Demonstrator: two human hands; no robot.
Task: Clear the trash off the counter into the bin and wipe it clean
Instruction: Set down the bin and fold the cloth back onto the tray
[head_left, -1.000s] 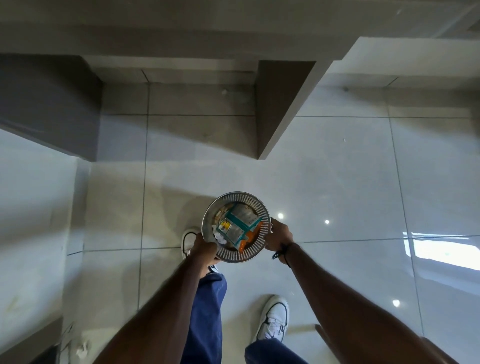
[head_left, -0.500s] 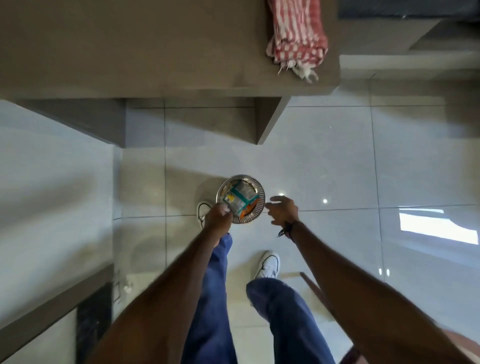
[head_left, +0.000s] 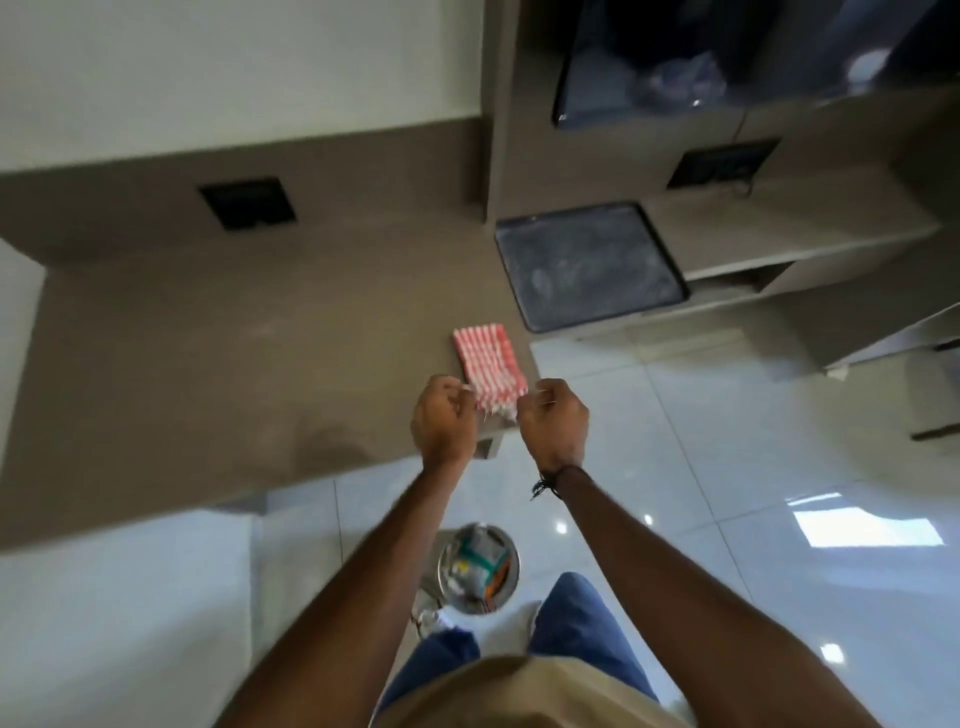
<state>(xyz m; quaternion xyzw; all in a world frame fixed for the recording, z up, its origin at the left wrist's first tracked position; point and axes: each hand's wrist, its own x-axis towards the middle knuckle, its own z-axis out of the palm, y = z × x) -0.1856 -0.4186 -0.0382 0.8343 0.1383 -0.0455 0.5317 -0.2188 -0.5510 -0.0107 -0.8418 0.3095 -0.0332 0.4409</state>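
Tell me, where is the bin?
In the head view, the bin stands on the floor at bottom centre, between the person's forearms, just beyond their shoes.

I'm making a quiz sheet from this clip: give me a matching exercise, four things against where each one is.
Things:
1. cloth
2. bin
3. tray
4. cord

Places:
A. on the floor by the feet
B. around the right wrist
C. at the counter's near corner
D. on the lower shelf to the right

Pairs: 1-C, 2-A, 3-D, 4-B
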